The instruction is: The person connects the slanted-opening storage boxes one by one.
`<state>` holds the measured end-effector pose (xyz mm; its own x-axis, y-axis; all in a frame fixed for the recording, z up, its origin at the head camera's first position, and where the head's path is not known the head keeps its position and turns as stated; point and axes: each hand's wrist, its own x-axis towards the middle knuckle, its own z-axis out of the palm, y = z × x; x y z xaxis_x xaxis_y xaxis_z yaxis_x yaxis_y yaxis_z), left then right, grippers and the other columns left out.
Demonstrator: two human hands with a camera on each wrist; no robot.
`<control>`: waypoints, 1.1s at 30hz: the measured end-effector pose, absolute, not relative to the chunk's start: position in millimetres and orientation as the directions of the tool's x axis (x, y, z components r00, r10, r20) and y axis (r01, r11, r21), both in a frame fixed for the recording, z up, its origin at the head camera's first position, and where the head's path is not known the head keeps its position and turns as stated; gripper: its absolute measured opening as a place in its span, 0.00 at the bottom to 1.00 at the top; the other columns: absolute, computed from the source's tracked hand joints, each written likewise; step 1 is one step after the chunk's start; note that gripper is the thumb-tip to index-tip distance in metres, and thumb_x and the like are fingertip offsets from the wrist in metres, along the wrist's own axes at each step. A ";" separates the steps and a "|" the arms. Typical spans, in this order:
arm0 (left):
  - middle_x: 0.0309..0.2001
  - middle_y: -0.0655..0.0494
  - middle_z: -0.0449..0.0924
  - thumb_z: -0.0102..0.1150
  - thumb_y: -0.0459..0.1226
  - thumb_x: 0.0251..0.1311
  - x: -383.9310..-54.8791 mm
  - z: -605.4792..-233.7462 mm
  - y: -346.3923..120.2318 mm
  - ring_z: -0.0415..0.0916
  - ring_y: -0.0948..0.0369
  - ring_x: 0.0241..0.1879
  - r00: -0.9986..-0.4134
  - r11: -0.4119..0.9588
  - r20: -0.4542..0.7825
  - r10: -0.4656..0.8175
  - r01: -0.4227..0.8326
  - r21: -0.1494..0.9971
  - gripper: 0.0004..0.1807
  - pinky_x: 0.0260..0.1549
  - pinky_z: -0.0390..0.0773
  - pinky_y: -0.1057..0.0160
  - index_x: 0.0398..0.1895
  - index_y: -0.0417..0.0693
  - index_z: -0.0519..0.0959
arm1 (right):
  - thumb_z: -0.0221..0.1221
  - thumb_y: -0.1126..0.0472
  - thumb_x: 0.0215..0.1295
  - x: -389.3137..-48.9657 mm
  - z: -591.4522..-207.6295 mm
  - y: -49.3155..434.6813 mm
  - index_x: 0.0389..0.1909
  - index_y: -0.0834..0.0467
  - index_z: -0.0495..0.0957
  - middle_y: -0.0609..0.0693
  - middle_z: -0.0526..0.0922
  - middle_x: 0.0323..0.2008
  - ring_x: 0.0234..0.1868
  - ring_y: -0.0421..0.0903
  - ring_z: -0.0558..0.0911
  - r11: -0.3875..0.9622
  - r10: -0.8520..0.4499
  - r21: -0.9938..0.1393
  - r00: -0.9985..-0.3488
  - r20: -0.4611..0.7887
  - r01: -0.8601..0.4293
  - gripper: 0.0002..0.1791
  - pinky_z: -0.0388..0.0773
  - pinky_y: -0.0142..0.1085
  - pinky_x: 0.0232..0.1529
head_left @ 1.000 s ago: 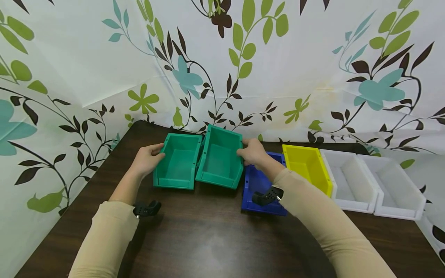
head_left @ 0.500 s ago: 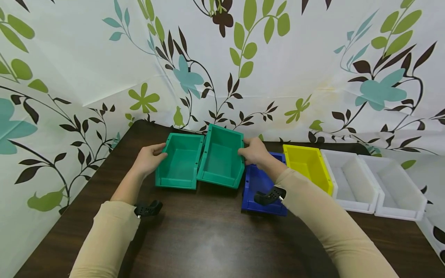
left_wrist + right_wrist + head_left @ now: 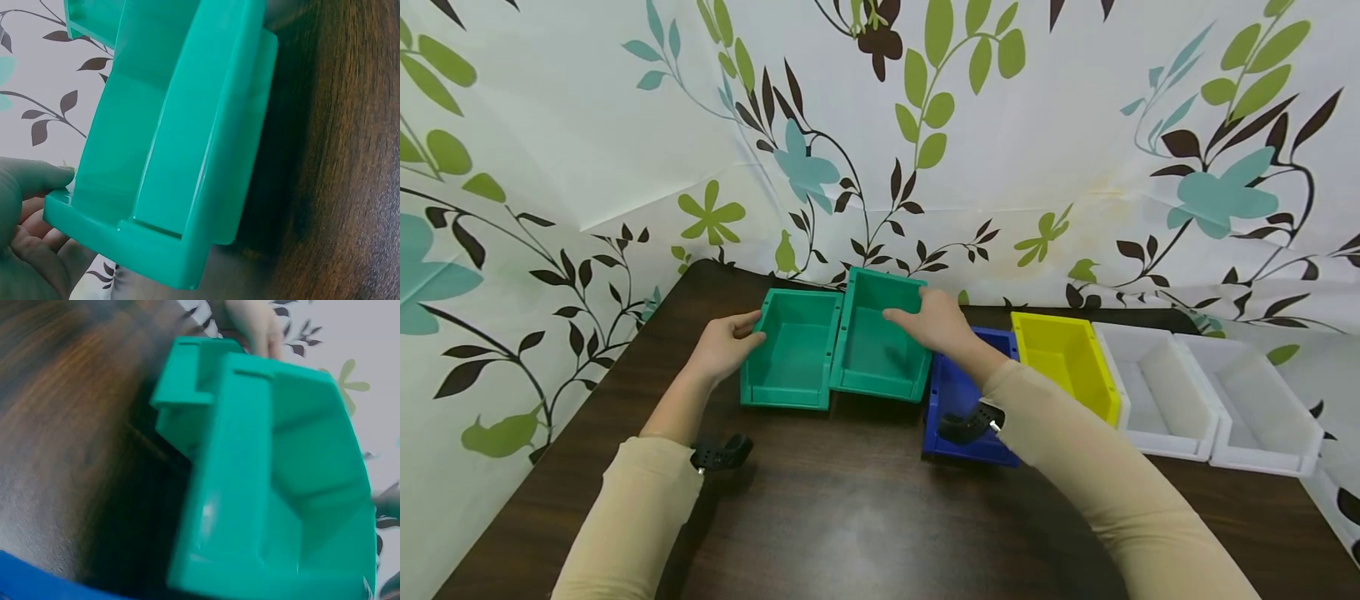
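Two green storage bins sit side by side near the back of the table. My left hand [image 3: 722,346] pinches the left green bin [image 3: 790,358] by its outer side wall. In the left wrist view the thumb of that hand [image 3: 31,212] lies on the rim of the bin [image 3: 181,137], fingers outside it. My right hand [image 3: 940,321] is at the right side of the right green bin [image 3: 880,350], its thumb stretched out over the interior. The right wrist view shows the right bin [image 3: 231,487] close up, with the left bin [image 3: 181,375] behind it.
A blue bin [image 3: 958,417] stands just right of the green pair, partly hidden by the right arm. Further right are a yellow bin [image 3: 1056,350] and two white bins [image 3: 1176,417]. A leaf-patterned sheet [image 3: 880,125] hangs behind the brown table [image 3: 857,508].
The right green bin has turned straighter, closer in line with the left one. The left bin has shifted slightly right with the left hand. My right thumb has come off the bin's side wall.
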<state>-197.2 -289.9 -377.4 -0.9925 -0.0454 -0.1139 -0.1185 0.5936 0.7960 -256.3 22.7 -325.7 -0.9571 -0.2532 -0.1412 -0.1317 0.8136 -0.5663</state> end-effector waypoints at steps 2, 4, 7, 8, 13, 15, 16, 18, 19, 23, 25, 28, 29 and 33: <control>0.69 0.34 0.59 0.47 0.37 0.69 -198.0 -377.6 -289.6 0.57 0.41 0.68 -0.993 0.600 -0.113 -0.044 -0.116 0.792 0.29 0.60 0.66 0.42 0.71 0.39 0.57 | 0.52 0.27 0.55 -252.9 -326.0 14.6 0.75 0.55 0.44 0.64 0.60 0.69 0.47 0.57 0.81 0.841 -0.244 -0.523 -0.959 -0.144 -0.135 0.56 0.79 0.46 0.43; 0.69 0.34 0.58 0.47 0.37 0.69 -198.6 -377.5 -289.3 0.57 0.41 0.68 -0.993 0.603 -0.111 -0.041 -0.113 0.790 0.29 0.60 0.66 0.42 0.71 0.39 0.57 | 0.49 0.19 0.47 -249.4 -326.4 7.3 0.76 0.47 0.37 0.63 0.42 0.74 0.40 0.58 0.82 0.869 -0.233 -0.476 -0.960 -0.158 -0.133 0.62 0.79 0.43 0.32; 0.69 0.34 0.58 0.47 0.37 0.69 -198.8 -377.1 -289.0 0.57 0.41 0.68 -0.993 0.606 -0.108 -0.037 -0.108 0.788 0.29 0.59 0.67 0.42 0.71 0.38 0.57 | 0.46 0.14 0.39 -245.8 -325.9 -1.5 0.75 0.40 0.34 0.61 0.29 0.75 0.28 0.57 0.81 0.902 -0.236 -0.402 -0.960 -0.153 -0.158 0.64 0.67 0.37 0.15; 0.69 0.34 0.58 0.47 0.37 0.69 -198.8 -376.9 -289.0 0.57 0.41 0.68 -0.994 0.608 -0.106 -0.038 -0.107 0.787 0.29 0.59 0.67 0.42 0.71 0.38 0.57 | 0.45 0.13 0.38 -245.0 -325.7 -3.8 0.75 0.40 0.35 0.60 0.28 0.75 0.33 0.59 0.82 0.908 -0.242 -0.380 -0.961 -0.137 -0.175 0.65 0.65 0.36 0.14; 0.68 0.34 0.59 0.47 0.36 0.69 -198.9 -376.5 -287.9 0.58 0.40 0.68 -0.994 0.616 -0.105 -0.037 -0.105 0.781 0.30 0.59 0.67 0.42 0.71 0.38 0.56 | 0.45 0.13 0.37 -243.0 -328.6 -11.3 0.75 0.39 0.38 0.57 0.24 0.75 0.66 0.71 0.60 0.916 -0.280 -0.322 -0.956 -0.081 -0.241 0.64 0.70 0.37 0.18; 0.68 0.34 0.59 0.47 0.37 0.69 -198.8 -376.6 -287.2 0.58 0.40 0.68 -0.994 0.618 -0.107 -0.038 -0.107 0.779 0.30 0.59 0.67 0.42 0.71 0.39 0.56 | 0.46 0.13 0.37 -242.9 -331.9 -12.5 0.75 0.39 0.38 0.56 0.23 0.75 0.68 0.71 0.56 0.914 -0.286 -0.324 -0.954 -0.085 -0.246 0.64 0.72 0.37 0.20; 0.68 0.34 0.59 0.47 0.37 0.69 -198.9 -376.9 -286.9 0.58 0.41 0.67 -0.993 0.619 -0.109 -0.038 -0.109 0.778 0.30 0.59 0.67 0.42 0.71 0.39 0.56 | 0.45 0.13 0.38 -242.9 -333.7 -12.8 0.75 0.39 0.38 0.55 0.23 0.74 0.68 0.72 0.55 0.913 -0.290 -0.326 -0.953 -0.092 -0.246 0.64 0.73 0.38 0.20; 0.68 0.34 0.59 0.47 0.37 0.69 -198.7 -377.0 -286.5 0.58 0.41 0.67 -0.993 0.622 -0.113 -0.042 -0.115 0.775 0.29 0.59 0.67 0.42 0.71 0.39 0.56 | 0.44 0.13 0.39 -242.7 -337.1 -12.9 0.75 0.39 0.38 0.55 0.22 0.74 0.69 0.71 0.54 0.912 -0.292 -0.327 -0.952 -0.096 -0.247 0.63 0.77 0.40 0.23; 0.68 0.34 0.59 0.47 0.37 0.69 -198.8 -377.2 -286.4 0.58 0.40 0.67 -0.993 0.623 -0.114 -0.043 -0.116 0.773 0.29 0.59 0.67 0.42 0.71 0.39 0.56 | 0.43 0.13 0.39 -243.2 -338.6 -13.0 0.75 0.38 0.39 0.55 0.23 0.75 0.70 0.71 0.52 0.913 -0.295 -0.321 -0.951 -0.090 -0.252 0.62 0.79 0.44 0.31; 0.68 0.34 0.59 0.47 0.37 0.69 -199.8 -377.7 -286.4 0.58 0.40 0.68 -0.993 0.622 -0.109 -0.039 -0.110 0.775 0.29 0.59 0.67 0.42 0.71 0.39 0.56 | 0.39 0.15 0.46 -244.6 -342.2 -12.6 0.75 0.37 0.40 0.50 0.27 0.76 0.73 0.67 0.40 0.898 -0.380 -0.250 -0.924 -0.033 -0.361 0.56 0.55 0.63 0.65; 0.68 0.34 0.59 0.47 0.37 0.69 -200.7 -378.6 -286.8 0.58 0.40 0.68 -0.993 0.619 -0.108 -0.035 -0.107 0.778 0.29 0.59 0.67 0.42 0.71 0.40 0.56 | 0.37 0.18 0.53 -245.2 -342.5 -12.8 0.74 0.37 0.41 0.47 0.31 0.76 0.75 0.63 0.36 0.859 -0.472 -0.222 -0.882 0.002 -0.461 0.50 0.36 0.67 0.67; 0.68 0.34 0.60 0.47 0.38 0.69 -201.6 -380.3 -288.1 0.58 0.41 0.68 -0.993 0.608 -0.113 -0.038 -0.113 0.786 0.29 0.60 0.66 0.42 0.72 0.41 0.57 | 0.35 0.25 0.62 -245.6 -342.6 -13.2 0.75 0.38 0.41 0.43 0.35 0.76 0.76 0.54 0.35 0.769 -0.617 -0.210 -0.787 0.004 -0.604 0.43 0.33 0.62 0.70; 0.68 0.34 0.61 0.47 0.38 0.69 -201.7 -380.8 -288.4 0.58 0.41 0.68 -0.992 0.602 -0.116 -0.042 -0.117 0.790 0.29 0.60 0.66 0.42 0.72 0.41 0.57 | 0.34 0.27 0.64 -245.6 -342.4 -13.3 0.75 0.39 0.41 0.43 0.37 0.76 0.76 0.51 0.36 0.739 -0.654 -0.217 -0.756 -0.002 -0.638 0.41 0.34 0.60 0.71; 0.67 0.35 0.62 0.48 0.40 0.69 -202.2 -381.3 -289.9 0.59 0.42 0.68 -0.992 0.578 -0.120 -0.047 -0.125 0.806 0.30 0.61 0.65 0.43 0.72 0.42 0.57 | 0.33 0.30 0.68 -246.4 -342.0 -13.1 0.75 0.43 0.42 0.41 0.41 0.76 0.76 0.46 0.38 0.679 -0.720 -0.237 -0.694 -0.026 -0.695 0.39 0.40 0.55 0.73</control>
<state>-202.2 -289.9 -381.3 -0.9917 -0.0470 -0.1200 -0.1250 0.5783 0.8062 -246.4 -13.1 -342.0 -0.6938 -0.7197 -0.0261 -0.6951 0.6788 -0.2369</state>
